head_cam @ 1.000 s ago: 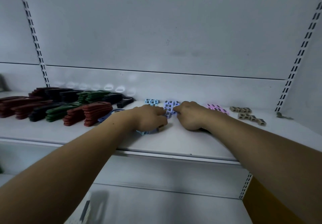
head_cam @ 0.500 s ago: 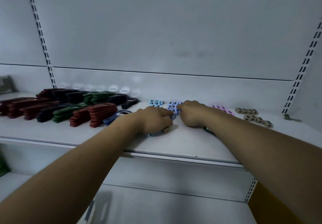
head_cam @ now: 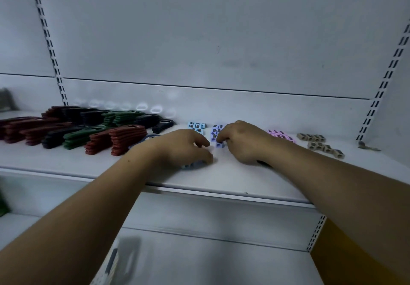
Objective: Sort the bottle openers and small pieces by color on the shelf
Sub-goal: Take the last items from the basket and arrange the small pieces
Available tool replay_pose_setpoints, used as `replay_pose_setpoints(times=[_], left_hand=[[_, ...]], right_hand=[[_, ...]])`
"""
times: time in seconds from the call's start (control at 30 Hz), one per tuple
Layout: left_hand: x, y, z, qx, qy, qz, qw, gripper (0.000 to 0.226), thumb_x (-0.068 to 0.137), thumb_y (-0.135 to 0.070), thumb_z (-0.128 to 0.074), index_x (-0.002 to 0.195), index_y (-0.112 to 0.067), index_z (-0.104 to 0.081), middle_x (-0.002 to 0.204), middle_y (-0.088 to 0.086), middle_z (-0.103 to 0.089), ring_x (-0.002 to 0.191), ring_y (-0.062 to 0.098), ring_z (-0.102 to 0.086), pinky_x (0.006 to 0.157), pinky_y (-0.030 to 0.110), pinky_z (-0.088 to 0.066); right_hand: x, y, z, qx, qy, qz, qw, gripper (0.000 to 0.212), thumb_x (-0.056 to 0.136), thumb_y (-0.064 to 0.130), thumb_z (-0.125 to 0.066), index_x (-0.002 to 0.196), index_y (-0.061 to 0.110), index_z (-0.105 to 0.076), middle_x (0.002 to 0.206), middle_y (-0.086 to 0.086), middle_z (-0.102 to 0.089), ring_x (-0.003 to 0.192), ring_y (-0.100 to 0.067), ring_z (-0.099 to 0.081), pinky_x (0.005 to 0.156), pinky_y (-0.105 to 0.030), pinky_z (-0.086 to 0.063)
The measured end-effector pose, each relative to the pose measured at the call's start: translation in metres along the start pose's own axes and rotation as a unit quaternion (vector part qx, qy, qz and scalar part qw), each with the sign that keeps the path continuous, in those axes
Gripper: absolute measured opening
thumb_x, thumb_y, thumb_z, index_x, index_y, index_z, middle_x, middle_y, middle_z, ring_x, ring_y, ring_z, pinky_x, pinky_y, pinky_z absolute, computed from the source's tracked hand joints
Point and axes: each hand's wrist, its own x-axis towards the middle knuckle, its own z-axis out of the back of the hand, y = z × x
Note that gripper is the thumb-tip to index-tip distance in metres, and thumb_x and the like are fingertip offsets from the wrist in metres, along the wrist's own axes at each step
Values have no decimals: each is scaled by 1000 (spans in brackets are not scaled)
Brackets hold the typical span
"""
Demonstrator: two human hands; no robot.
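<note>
Lower shelf (head_cam: 199, 253): blurred items at its left, not identifiable.

Both forearms reach over the front edge of the shelf (head_cam: 221, 179).

Left hand (head_cam: 184, 148): palm down at shelf centre, fingers curled over the near blue pieces (head_cam: 192, 164), which lie on the shelf under the palm. A blue opener (head_cam: 149, 138) shows just behind the wrist.

Right hand (head_cam: 243, 144): just right of the left hand, not touching it. Fingers narrow, pinching a lavender piece (head_cam: 219, 145) at the near end of the lavender cluster (head_cam: 215, 130). A dark object lies under the wrist, not identifiable.

Small pieces in the far row, left to right: light-blue cluster (head_cam: 196, 126), lavender cluster, pink cluster (head_cam: 280, 134), beige cluster (head_cam: 319, 143). The groups are apart.

Left half of the shelf: stacked openers in colour groups, with red openers (head_cam: 127, 136) nearest the hands, green openers (head_cam: 77, 138) to their left, and black openers (head_cam: 145, 119) farther back.
</note>
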Motion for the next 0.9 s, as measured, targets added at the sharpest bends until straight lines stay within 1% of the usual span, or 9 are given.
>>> replay_pose_setpoints(times=[0.17, 0.23, 0.33, 0.43, 0.53, 0.6, 0.67, 0.77, 0.9], left_hand=[[-3, 3, -2, -30, -24, -10, 999, 34, 82, -46, -63, 114, -33, -64, 117, -9, -59, 102, 11, -57, 90, 25, -44], [-7, 6, -2, -24, -25, -5, 999, 45, 80, -53, -64, 120, -34, -61, 116, -12, -55, 104, 9, -55, 88, 24, -42], [-14, 11, 1, -10, -19, -5, 1000, 61, 77, -60, -63, 130, -31, -54, 128, -11, -52, 110, 8, -51, 91, 23, -38], [-23, 14, 5, 35, -14, 2, 999, 56, 84, -54, -59, 135, -31, -50, 132, -11, -50, 113, 9, -49, 97, 25, -38], [-25, 13, 2, 51, -39, -4, 998, 47, 84, -57, -58, 126, -34, -58, 124, -14, -56, 106, 9, -53, 94, 25, -42], [-24, 11, -1, 30, -55, -17, 998, 43, 84, -53, -61, 121, -32, -62, 115, -13, -62, 98, 7, -56, 87, 22, -43], [-25, 10, -2, 10, -64, -28, 997, 39, 84, -48, -64, 118, -29, -63, 110, -12, -64, 94, 7, -58, 84, 21, -44], [-29, 10, -2, 13, -66, -25, 997, 42, 86, -39, -64, 125, -27, -59, 117, -9, -62, 100, 8, -57, 88, 20, -42], [-32, 8, -4, 25, -75, -28, 996, 39, 87, -44, -61, 122, -28, -61, 111, -11, -62, 93, 8, -56, 83, 20, -41]], right_hand=[[-3, -9, 4, -65, 20, -61, 996, 35, 90, 9, -42, 116, 21, -63, 123, -5, -58, 111, -27, -52, 94, -39, -45], [-4, -13, 4, -83, 32, -73, 993, 38, 90, 8, -40, 119, 20, -60, 125, -5, -57, 112, -27, -51, 94, -39, -45], [-3, -18, -2, -59, 52, -80, 994, 44, 91, 8, -35, 129, 22, -53, 133, -3, -52, 118, -26, -46, 97, -38, -42], [-6, -13, -3, -26, 28, -73, 997, 47, 94, 9, -37, 137, 24, -47, 140, -2, -46, 125, -24, -40, 101, -34, -37], [-16, 7, 6, 87, -40, -16, 995, 34, 95, 23, -49, 127, 27, -58, 125, 3, -57, 111, -15, -51, 91, -25, -39], [-24, 23, 11, 168, 13, 6, 986, 36, 91, 34, -56, 127, 34, -58, 115, 12, -59, 101, -8, -54, 84, -21, -37], [-26, 31, 8, 137, 49, 24, 989, 33, 91, 38, -56, 124, 38, -60, 111, 15, -61, 97, -7, -54, 82, -20, -39], [-31, 32, 7, 112, 22, 6, 993, 28, 93, 38, -54, 119, 30, -63, 109, 10, -60, 93, -8, -52, 79, -20, -38], [-40, 30, 14, 122, 36, -20, 992, 29, 92, 37, -55, 121, 30, -59, 101, 14, -51, 93, -7, -49, 78, -19, -34]])
